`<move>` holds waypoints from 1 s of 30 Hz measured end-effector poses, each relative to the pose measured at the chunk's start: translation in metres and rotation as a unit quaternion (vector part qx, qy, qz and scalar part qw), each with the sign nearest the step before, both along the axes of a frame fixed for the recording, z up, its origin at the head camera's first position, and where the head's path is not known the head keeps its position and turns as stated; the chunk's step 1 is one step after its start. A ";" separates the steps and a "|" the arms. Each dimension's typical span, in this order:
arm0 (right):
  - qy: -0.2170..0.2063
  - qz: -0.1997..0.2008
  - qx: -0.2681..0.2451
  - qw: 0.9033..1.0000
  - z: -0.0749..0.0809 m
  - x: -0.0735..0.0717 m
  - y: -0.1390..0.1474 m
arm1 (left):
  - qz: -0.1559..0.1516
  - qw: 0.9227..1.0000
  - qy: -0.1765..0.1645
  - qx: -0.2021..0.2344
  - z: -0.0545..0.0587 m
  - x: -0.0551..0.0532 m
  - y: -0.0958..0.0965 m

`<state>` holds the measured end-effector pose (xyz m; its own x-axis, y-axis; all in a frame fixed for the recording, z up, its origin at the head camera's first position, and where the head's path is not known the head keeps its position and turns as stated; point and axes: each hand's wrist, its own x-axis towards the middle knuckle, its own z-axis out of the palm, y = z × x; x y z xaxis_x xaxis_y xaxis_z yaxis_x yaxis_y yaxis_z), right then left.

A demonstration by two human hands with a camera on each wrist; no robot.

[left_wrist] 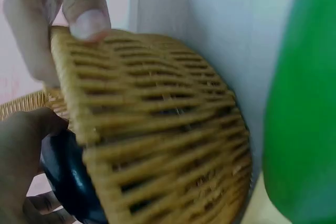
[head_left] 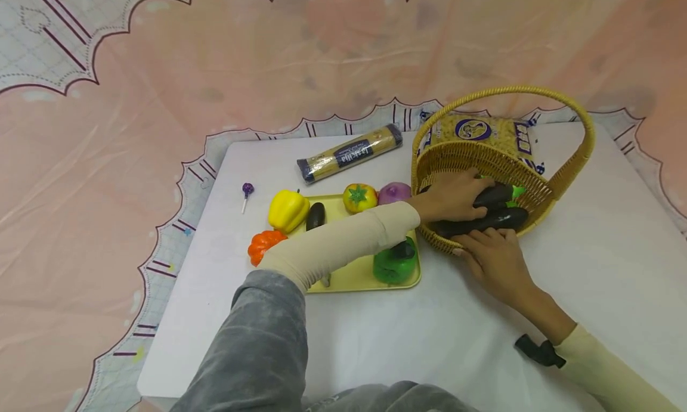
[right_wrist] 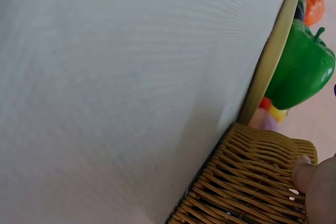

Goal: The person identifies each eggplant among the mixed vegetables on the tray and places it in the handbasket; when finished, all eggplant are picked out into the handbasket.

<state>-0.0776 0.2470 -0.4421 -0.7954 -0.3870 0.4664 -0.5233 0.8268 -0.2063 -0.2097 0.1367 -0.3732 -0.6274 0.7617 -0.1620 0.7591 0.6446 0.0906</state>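
Beneath left hand [head_left: 453, 196], half-visible eggplant [head_left: 496, 195]

The tray [head_left: 354, 276] sits on the table [head_left: 456, 334], left of the basket [head_left: 461, 155]. At its left end, a bell pepper [head_left: 288, 211] is behind a pumpkin [head_left: 266, 246]. A tomato [head_left: 359, 197] is at the rear edge, left of an onion [head_left: 394, 192]. A second bell pepper [head_left: 394, 268] occupies the near right corner. A lollipop [head_left: 247, 189] lies left of the tray, a packet [head_left: 350, 154] behind it; a bag [head_left: 477, 129] lies behind the basket. My left hand [head_left: 451, 194] is inside the basket at the far eggplant [head_left: 495, 195], behind the near eggplant [head_left: 499, 220]. My right hand [head_left: 496, 266] is at the basket's near rim.
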 end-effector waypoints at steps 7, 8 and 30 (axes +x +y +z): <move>0.002 0.003 -0.002 1.000 0.003 0.001 -0.002 | -0.010 0.999 0.018 -0.024 -0.005 0.005 0.012; 0.004 0.005 -0.003 1.000 0.002 0.001 -0.002 | -0.009 0.999 0.022 -0.026 -0.006 0.005 0.013; 0.022 0.011 -0.012 1.000 -0.001 -0.002 0.000 | -0.029 0.999 0.044 -0.009 -0.005 0.002 0.010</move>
<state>-0.0795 0.2468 -0.4435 -0.7646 -0.3936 0.5103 -0.5511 0.8098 -0.2013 -0.2073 0.1462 -0.3778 -0.5945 0.7947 -0.1223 0.8000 0.5999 0.0095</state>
